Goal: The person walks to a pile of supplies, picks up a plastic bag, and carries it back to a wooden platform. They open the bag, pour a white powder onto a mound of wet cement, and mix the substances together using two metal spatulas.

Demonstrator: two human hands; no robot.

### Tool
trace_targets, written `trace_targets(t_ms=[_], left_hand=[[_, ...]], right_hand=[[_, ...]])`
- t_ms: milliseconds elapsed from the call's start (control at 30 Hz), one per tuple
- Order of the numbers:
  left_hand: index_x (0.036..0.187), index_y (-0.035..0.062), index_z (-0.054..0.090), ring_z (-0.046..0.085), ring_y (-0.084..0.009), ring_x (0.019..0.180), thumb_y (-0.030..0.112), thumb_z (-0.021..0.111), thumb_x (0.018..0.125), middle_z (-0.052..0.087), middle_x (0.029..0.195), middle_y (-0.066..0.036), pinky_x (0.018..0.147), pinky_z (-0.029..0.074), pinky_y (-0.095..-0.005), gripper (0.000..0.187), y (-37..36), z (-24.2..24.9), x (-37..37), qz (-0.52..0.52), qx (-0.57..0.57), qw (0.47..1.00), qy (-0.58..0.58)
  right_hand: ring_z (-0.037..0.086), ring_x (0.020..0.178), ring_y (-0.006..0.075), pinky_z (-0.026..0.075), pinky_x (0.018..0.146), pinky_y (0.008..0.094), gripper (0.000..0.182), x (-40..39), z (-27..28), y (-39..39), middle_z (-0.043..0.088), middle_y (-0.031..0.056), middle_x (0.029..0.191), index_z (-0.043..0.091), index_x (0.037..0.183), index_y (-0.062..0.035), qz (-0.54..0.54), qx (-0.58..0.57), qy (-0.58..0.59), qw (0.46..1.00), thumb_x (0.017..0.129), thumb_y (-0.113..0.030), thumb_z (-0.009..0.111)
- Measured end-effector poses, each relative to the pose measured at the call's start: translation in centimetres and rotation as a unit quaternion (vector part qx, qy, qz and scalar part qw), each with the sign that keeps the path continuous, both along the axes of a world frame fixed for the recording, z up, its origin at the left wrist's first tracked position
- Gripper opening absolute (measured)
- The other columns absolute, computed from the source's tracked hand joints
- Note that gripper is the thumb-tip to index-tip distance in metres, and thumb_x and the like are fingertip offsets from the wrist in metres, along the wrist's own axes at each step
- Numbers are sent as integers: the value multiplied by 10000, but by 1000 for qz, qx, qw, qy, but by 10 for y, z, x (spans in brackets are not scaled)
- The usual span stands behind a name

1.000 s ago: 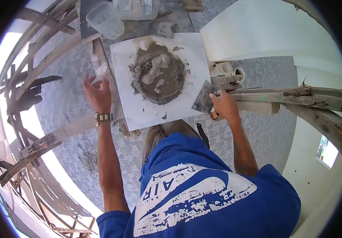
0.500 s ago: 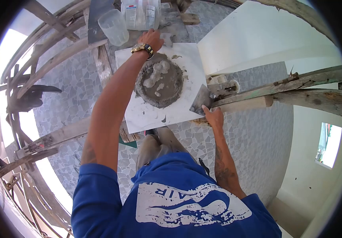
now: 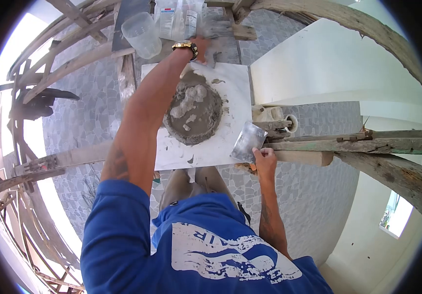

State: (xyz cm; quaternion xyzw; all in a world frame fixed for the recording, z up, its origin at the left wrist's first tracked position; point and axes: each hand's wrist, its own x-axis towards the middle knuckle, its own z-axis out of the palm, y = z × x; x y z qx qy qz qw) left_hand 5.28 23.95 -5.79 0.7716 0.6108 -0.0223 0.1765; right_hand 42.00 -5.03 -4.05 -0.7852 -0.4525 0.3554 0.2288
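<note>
While the head camera looks down from above, the left hand (image 3: 205, 46) is stretched far forward past the top edge of the white board (image 3: 235, 83), where it closes on something grey and blurred; I cannot tell what the thing is. A gold watch (image 3: 185, 46) sits on this wrist. Just beyond the hand stand clear plastic bottles (image 3: 174, 17), and a clear measuring cup (image 3: 141, 34) is to their left. The right hand (image 3: 265, 160) is clenched around the handle of a metal trowel (image 3: 248, 141), whose blade lies flat on the lower right corner of the board. In the middle of the board is a round mound of wet grey mortar (image 3: 193, 113) with paler lumps on top. The board rests on rough wooden planks (image 3: 348, 144), high above a mosaic floor (image 3: 83, 112).
</note>
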Motion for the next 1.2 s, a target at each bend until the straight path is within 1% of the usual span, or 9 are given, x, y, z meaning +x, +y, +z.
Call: trace_targets(t_ms=[133,167,267,367,400,500,700,900,1200], left_hand=[[1221,64,627,566,-369,1168,331,816,707,617,1176,-180,980,474,-454,610,4,0,-2,-45,-22,998,-25],[1062,24,679,594,-379,1096,348,795,724,652,1070,-185,923,483,-452,482,-3,-4,-6,-38,24,997,-67],[1070,15,666,616,-397,1015,361,771,749,667,1022,-194,859,483,-467,484,-44,25,-25,48,93,975,-195],[1045,-14,683,672,-311,825,396,777,789,697,896,-173,775,524,-402,492,-107,65,-58,242,88,916,-308],[1096,-23,683,657,-200,781,392,785,801,710,906,-134,742,513,-343,518,-134,71,-68,302,84,863,-396],[1146,-10,686,633,-128,819,356,793,815,725,972,-91,746,503,-301,505,-216,60,-100,410,156,733,-520],[1219,-23,638,627,-125,957,225,750,882,702,1081,-81,867,470,-270,433,-409,58,-108,567,172,593,-546],[1240,-26,603,637,-141,1002,193,726,909,678,1149,-100,885,498,-286,415,-522,41,-55,652,146,503,-549],[1232,-31,620,635,-136,982,169,744,891,692,1112,-100,873,497,-286,414,-548,20,3,664,103,449,-589]], right_hand=[[591,659,105,478,617,233,249,-8,39,19,661,82,796,595,996,42,-2,-15,139,990,859,-120,725],[600,725,98,487,658,237,281,-8,35,27,668,77,833,594,1055,68,17,28,169,985,858,-93,713],[619,808,114,496,724,257,311,-36,58,79,676,76,872,613,1123,77,105,76,155,979,874,-96,682],[653,882,187,501,804,307,332,-71,62,159,711,110,955,649,1185,16,258,76,36,963,894,-143,650],[662,896,212,501,821,322,327,-82,53,187,718,126,989,660,1187,-8,312,92,-9,946,898,-160,643],[666,872,227,502,805,332,320,-115,13,259,722,144,1001,665,1175,-20,356,87,23,930,893,-171,654],[596,929,166,474,810,300,352,-143,-15,339,681,97,1047,641,1212,-1,451,30,-13,892,918,-193,669],[625,978,204,482,865,333,381,-197,-24,369,684,137,1082,617,1220,1,605,37,-74,792,904,-204,671],[628,1116,310,481,953,406,475,-252,15,326,665,167,1203,597,1239,3,772,9,-149,618,850,-255,683]])
